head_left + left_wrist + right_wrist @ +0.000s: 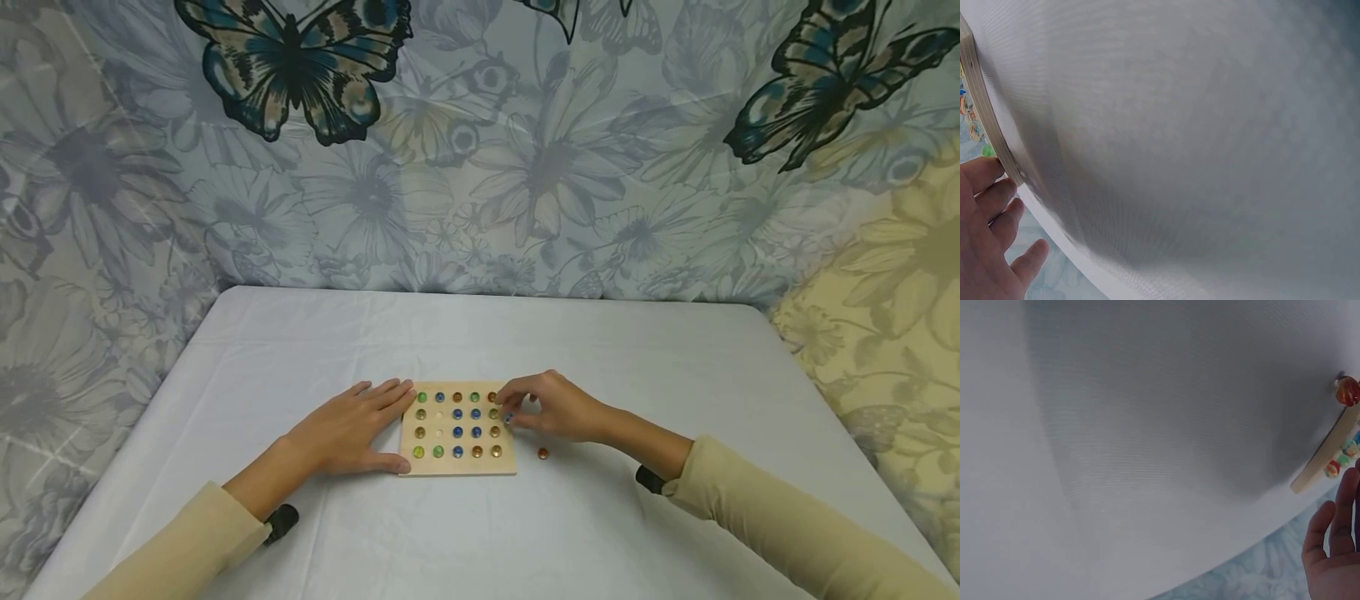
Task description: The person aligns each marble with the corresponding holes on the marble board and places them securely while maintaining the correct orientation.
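wooden board [458,467] mid-table on white cloth [480,350], marbles in its holes | left hand [348,433] flat, fingers straight and together, touching board's left edge | right hand [557,407] at board's right edge – fingertips pinching a blue marble [508,417] | loose orange marble [542,452] on cloth just right of board

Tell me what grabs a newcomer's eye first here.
A wooden board studded with coloured marbles sits mid-table on the white cloth. The left hand lies flat against its left edge; the right hand pinches a blue marble at its right edge. One orange marble lies loose beside the board.
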The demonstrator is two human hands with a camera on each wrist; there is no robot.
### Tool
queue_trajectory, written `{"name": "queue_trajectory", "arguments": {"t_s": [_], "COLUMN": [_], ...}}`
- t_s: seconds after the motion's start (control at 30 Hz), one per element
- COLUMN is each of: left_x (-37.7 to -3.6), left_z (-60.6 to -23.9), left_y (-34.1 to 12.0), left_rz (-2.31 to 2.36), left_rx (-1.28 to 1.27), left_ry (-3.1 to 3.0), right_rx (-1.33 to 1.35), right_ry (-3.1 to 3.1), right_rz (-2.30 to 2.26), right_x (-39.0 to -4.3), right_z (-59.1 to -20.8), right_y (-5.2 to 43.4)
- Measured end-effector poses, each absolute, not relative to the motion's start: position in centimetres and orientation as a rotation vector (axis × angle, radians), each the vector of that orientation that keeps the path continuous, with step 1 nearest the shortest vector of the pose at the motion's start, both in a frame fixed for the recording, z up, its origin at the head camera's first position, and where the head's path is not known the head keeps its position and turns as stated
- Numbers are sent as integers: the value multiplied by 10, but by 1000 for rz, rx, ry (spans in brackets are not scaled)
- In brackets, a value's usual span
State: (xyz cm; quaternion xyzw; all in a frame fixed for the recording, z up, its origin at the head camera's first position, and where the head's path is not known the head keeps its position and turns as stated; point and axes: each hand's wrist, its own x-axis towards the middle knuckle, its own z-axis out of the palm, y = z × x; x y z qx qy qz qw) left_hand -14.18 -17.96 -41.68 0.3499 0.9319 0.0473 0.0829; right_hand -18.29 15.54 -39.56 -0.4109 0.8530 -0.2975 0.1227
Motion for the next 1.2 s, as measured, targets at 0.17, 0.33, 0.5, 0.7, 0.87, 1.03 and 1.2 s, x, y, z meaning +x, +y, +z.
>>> {"name": "queue_trajectory", "arguments": {"t_s": [0.17, 0.33, 0.5, 0.7, 0.87, 1.03, 1.2], "left_x": [-142, -142, -142, -142, -142, -143, -143], "left_z": [-416, -416, -417, -417, -416, -416, -418], "left_y": [-179, -181, -181, -181, -181, -182, -183], "left_rz": [141, 141, 148, 155, 157, 158, 160], "left_rx": [1048, 1052, 1048, 1055, 1060, 1070, 1083], "left_ry": [2782, 2786, 2783, 2785, 2787, 2784, 2787], "right_rx": [-1212, -1206, -1171, -1180, -1207, -1252, -1254], "right_ry": [2478, 2437, 2392, 2382, 2369, 2374, 2370], "right_rz": [-873, -897, -918, -902, -898, -891, -865], "right_x": [-183, -182, -179, -177, -176, -177, -178], "right_z": [-396, -393, -392, -395, -397, -399, -401], "right_y": [145, 130, 117, 109, 102, 93, 82]}}
